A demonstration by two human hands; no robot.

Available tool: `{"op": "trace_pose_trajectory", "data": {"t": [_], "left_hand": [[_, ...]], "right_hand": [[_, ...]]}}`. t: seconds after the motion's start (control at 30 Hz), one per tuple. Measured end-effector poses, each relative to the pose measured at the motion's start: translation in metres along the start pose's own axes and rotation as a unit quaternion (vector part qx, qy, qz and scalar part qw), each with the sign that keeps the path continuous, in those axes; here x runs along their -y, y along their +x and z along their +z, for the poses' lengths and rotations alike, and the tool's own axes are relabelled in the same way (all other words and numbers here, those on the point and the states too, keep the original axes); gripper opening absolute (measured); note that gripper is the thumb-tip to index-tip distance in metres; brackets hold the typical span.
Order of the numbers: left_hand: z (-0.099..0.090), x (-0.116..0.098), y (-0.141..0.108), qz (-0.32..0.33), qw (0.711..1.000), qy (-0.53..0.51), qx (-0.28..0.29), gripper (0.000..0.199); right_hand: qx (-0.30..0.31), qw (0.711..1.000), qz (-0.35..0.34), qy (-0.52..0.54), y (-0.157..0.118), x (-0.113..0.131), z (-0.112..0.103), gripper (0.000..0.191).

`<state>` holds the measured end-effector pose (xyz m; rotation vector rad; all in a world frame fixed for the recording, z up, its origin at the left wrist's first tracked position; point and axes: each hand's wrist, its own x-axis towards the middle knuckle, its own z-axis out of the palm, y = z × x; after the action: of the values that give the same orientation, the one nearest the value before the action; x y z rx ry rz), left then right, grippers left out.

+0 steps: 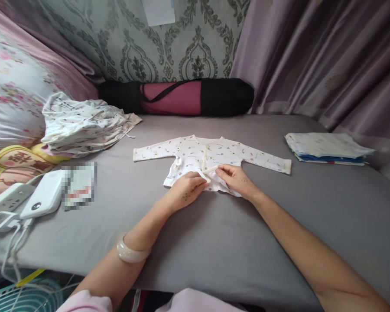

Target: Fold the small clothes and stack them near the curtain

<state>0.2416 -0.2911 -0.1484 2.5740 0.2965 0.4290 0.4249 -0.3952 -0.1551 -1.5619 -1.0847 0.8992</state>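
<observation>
Right at the near edge, a pale pink sleeve (pixel 86 302) is cut off by the bottom of the view, and over on the near left a turquoise ribbed plastic item (pixel 22 297) is cropped too, cables crossing it, so what it is stays hard to say. The grey sheet (pixel 195 247) ends just in front of the person, and there's a broad stretch of it beyond the right forearm.

A pale bangle (pixel 132 252) sits on the left forearm, and on the left come a white power bank (pixel 45 193), a power strip (pixel 11 195) cropped at the side, and a packet (pixel 79 186) pixelated past reading.

Now the hands, close together, mid-scene! The left hand (pixel 189 190) is curled nearly closed on the printed baby shirt (pixel 190 151) near its hem, fingertips partly tucked from sight; the right hand (pixel 235 178) pinches a front edge of it, thumb against forefinger, covering part of the hem. The shirt lies centre, both sleeves spread wide.

Farther out, a folded stack (pixel 326 145) on the right, well apart from the right cuff; a crumpled patterned cloth (pixel 81 123) on the left, its folds hiding its shape. At the far edge, a burgundy-and-black bag (pixel 170 97) lies lengthwise before the damask wallpaper (pixel 136 47).
</observation>
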Motion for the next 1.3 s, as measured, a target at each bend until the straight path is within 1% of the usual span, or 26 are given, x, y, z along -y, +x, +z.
{"op": "trace_pose_trajectory", "data": {"t": [0.13, 0.2, 0.27, 0.3, 0.37, 0.4, 0.43, 0.5, 0.53, 0.57, 0.63, 0.7, 0.73, 0.77, 0.83, 0.97, 1.1, 1.17, 1.3], "left_hand": [[0.007, -0.004, -0.001, 0.032, 0.999, 0.016, 0.031, 0.035], [0.004, -0.007, -0.001, 0.037, 0.998, -0.010, 0.049, 0.031], [-0.007, -0.008, -0.002, 0.013, 0.995, -0.053, 0.078, 0.030], [-0.014, -0.007, -0.003, -0.015, 0.993, -0.074, 0.088, 0.031], [-0.032, 0.000, -0.006, -0.090, 0.987, -0.104, 0.082, 0.035], [-0.042, 0.006, -0.009, -0.129, 0.983, -0.109, 0.066, 0.035], [-0.051, 0.013, -0.013, -0.164, 0.980, -0.106, 0.045, 0.036], [-0.069, 0.029, -0.024, -0.218, 0.972, -0.088, 0.019, 0.043], [-0.076, 0.037, -0.030, -0.247, 0.966, -0.079, 0.013, 0.048], [-0.081, 0.044, -0.035, -0.277, 0.958, -0.077, 0.021, 0.054], [-0.087, 0.054, -0.045, -0.324, 0.939, -0.096, 0.063, 0.058], [-0.088, 0.059, -0.048, -0.343, 0.926, -0.116, 0.109, 0.053], [-0.086, 0.059, -0.048, -0.345, 0.923, -0.115, 0.124, 0.050], [-0.084, 0.059, -0.047, -0.346, 0.923, -0.109, 0.131, 0.047], [-0.080, 0.059, -0.044, -0.351, 0.922, -0.089, 0.135, 0.044], [-0.074, 0.060, -0.039, -0.360, 0.921, -0.074, 0.127, 0.044], [-0.075, 0.054, -0.037, -0.360, 0.922, -0.098, 0.103, 0.044], [-0.075, 0.047, -0.035, -0.363, 0.917, -0.139, 0.089, 0.045], [-0.074, 0.036, -0.030, -0.391, 0.885, -0.250, 0.044, 0.046]], "right_hand": [[0.011, 0.995, -0.035, -0.090, -0.002, 0.002, 0.003, 0.034], [0.042, 0.987, -0.071, -0.139, -0.004, 0.005, 0.005, 0.032], [0.093, 0.975, -0.100, -0.175, -0.008, 0.010, 0.007, 0.034], [0.121, 0.970, -0.106, -0.184, -0.009, 0.013, 0.006, 0.035], [0.158, 0.963, -0.097, -0.194, -0.011, 0.020, 0.002, 0.037], [0.157, 0.964, -0.086, -0.199, -0.012, 0.025, -0.003, 0.038], [0.142, 0.965, -0.072, -0.210, -0.012, 0.029, -0.010, 0.037], [0.090, 0.961, -0.036, -0.260, -0.014, 0.039, -0.027, 0.032], [0.070, 0.952, -0.013, -0.296, -0.015, 0.043, -0.037, 0.028], [0.064, 0.939, 0.017, -0.338, -0.016, 0.046, -0.047, 0.024], [0.084, 0.903, 0.092, -0.411, -0.020, 0.050, -0.064, 0.015], [0.131, 0.868, 0.178, -0.444, -0.025, 0.049, -0.075, 0.011], [0.157, 0.855, 0.214, -0.446, -0.026, 0.048, -0.077, 0.010], [0.181, 0.845, 0.238, -0.443, -0.028, 0.045, -0.077, 0.010], [0.210, 0.839, 0.253, -0.433, -0.030, 0.041, -0.075, 0.012], [0.213, 0.841, 0.222, -0.445, -0.031, 0.038, -0.068, 0.025], [0.188, 0.825, 0.161, -0.509, -0.032, 0.040, -0.061, 0.020], [0.174, 0.814, 0.146, -0.534, -0.033, 0.039, -0.059, 0.017], [0.145, 0.809, 0.130, -0.555, -0.035, 0.037, -0.053, 0.016]]}}
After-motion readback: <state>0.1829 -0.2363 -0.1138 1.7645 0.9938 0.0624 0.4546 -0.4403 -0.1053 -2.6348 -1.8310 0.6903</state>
